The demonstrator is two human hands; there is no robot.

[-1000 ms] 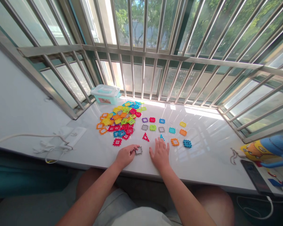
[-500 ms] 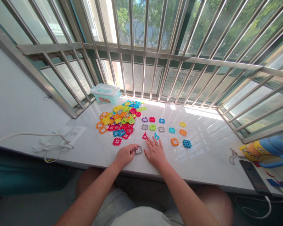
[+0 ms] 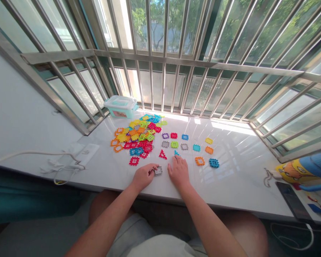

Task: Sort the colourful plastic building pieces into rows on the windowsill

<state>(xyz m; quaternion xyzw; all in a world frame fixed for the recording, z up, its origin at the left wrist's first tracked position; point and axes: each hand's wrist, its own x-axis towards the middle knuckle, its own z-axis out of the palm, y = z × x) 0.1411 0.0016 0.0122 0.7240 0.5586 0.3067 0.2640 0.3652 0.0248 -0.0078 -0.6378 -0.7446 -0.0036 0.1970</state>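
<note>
- left hand has its fingers pinched on a small grey square plastic tile, which lies flat on the white glossy table near the front edge
- right hand lies just beside that tile, fingers loosely spread and resting on the table with nothing in them; the fingertips reach a little blue triangle piece, and I think they touch it, but it's half hidden
- a red triangle piece sits just left of that one
- progress-wise: about a dozen tiles are laid out singly in loose rows beyond the hands, spaced apart
- the big jumbled pile of colourful tiles to the left looks mostly unsorted, so plenty is left
- pale teal lidded plastic box sits behind the pile by the window bars
</note>
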